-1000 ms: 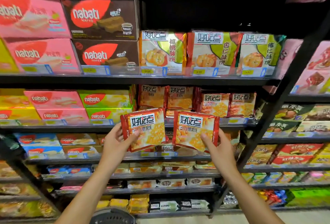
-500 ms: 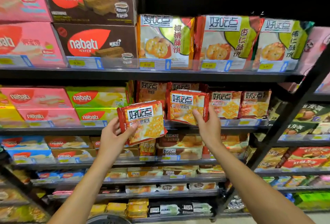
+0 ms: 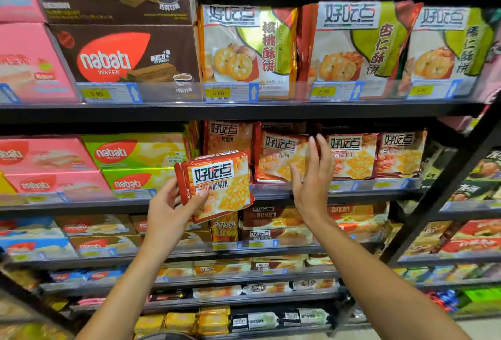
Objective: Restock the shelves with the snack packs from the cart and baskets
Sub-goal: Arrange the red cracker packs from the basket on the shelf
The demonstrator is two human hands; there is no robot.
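Note:
My left hand (image 3: 169, 205) grips a red cracker pack (image 3: 219, 185) by its lower left corner and holds it tilted in front of the second shelf (image 3: 352, 193). A second red cracker pack (image 3: 279, 158) stands upright on that shelf, in a row of like packs. My right hand (image 3: 311, 179) hovers in front of it with fingers straight and spread, holding nothing; its fingertips reach the pack's upper right corner.
Brown wafer boxes (image 3: 127, 52) and large cookie bags (image 3: 249, 49) fill the top shelf. Pink and green wafer boxes (image 3: 130, 155) sit left of the crackers. Lower shelves hold more snack packs (image 3: 273, 220). A black slanted upright (image 3: 444, 190) divides off the right-hand rack.
My right hand set its pack upright on the second shelf and let go, fingers now spread. My left hand lifted its pack closer to the shelf. The view moved nearer.

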